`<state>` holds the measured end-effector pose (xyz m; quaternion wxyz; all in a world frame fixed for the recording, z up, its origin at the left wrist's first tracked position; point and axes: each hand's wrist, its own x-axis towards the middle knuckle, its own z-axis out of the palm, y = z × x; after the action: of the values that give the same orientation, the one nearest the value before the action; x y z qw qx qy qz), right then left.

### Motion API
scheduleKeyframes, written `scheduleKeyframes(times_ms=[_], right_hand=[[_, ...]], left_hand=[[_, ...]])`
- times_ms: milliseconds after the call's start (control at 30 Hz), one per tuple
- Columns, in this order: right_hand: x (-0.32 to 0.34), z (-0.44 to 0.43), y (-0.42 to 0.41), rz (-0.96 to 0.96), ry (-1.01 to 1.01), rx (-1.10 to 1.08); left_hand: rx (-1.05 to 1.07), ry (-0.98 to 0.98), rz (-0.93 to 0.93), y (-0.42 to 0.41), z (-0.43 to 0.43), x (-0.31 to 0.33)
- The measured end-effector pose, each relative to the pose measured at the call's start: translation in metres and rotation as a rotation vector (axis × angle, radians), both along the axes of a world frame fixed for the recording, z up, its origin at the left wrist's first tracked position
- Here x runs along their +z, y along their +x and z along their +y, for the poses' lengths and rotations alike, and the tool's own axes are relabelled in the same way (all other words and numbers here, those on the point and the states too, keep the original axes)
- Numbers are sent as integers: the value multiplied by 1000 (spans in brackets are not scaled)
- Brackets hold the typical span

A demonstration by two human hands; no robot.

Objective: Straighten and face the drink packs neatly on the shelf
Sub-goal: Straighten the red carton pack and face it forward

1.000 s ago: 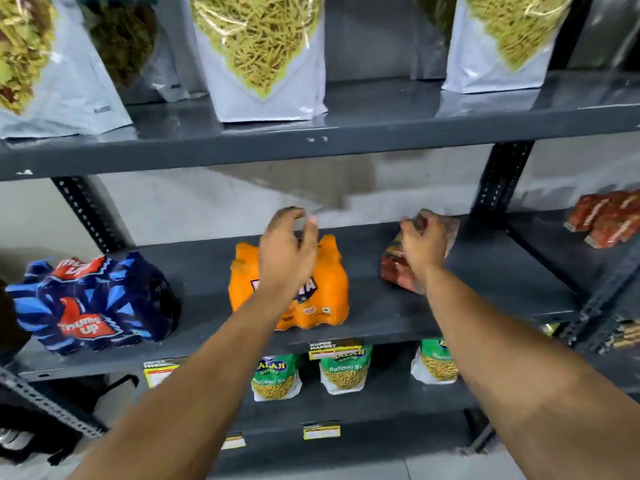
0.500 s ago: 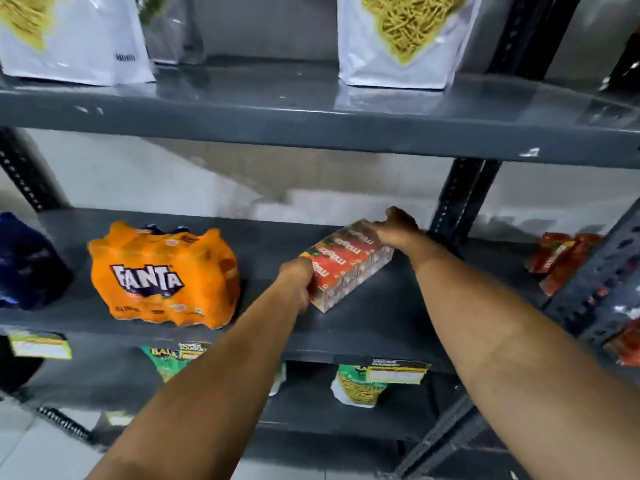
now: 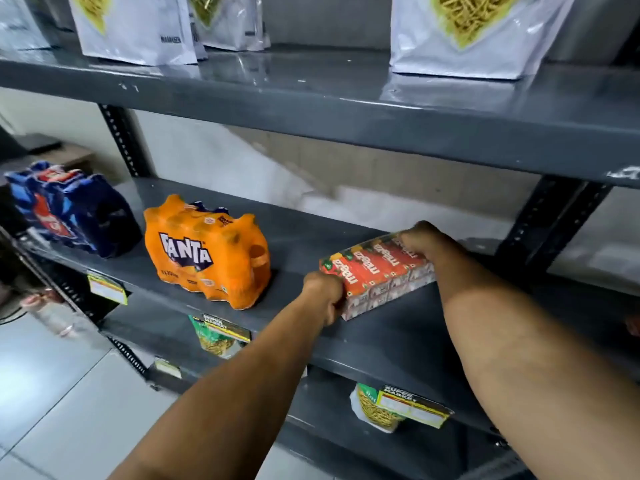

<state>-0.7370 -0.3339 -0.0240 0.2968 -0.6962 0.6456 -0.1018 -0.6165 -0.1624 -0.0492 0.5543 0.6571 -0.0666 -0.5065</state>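
Both hands grip red Maaza pack: left hand near end, right hand far end.

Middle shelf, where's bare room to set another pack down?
Bare middle shelf lies between the Fanta pack and the Maaza pack, and behind both. It is tighter between the Fanta pack and the blue pack.

Head camera looks forward and down, close onto the shelf.
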Motion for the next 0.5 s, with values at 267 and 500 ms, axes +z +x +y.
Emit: scheduleKeyframes(times_ms=[267,500], right_hand=[[-27,-6,-4,-259,-168,-216],[-37,9,-33,-659,-157,-350]], left_hand=[[32,16,-482,-38,21,-30],[10,-165,-537,-76,57,-35]])
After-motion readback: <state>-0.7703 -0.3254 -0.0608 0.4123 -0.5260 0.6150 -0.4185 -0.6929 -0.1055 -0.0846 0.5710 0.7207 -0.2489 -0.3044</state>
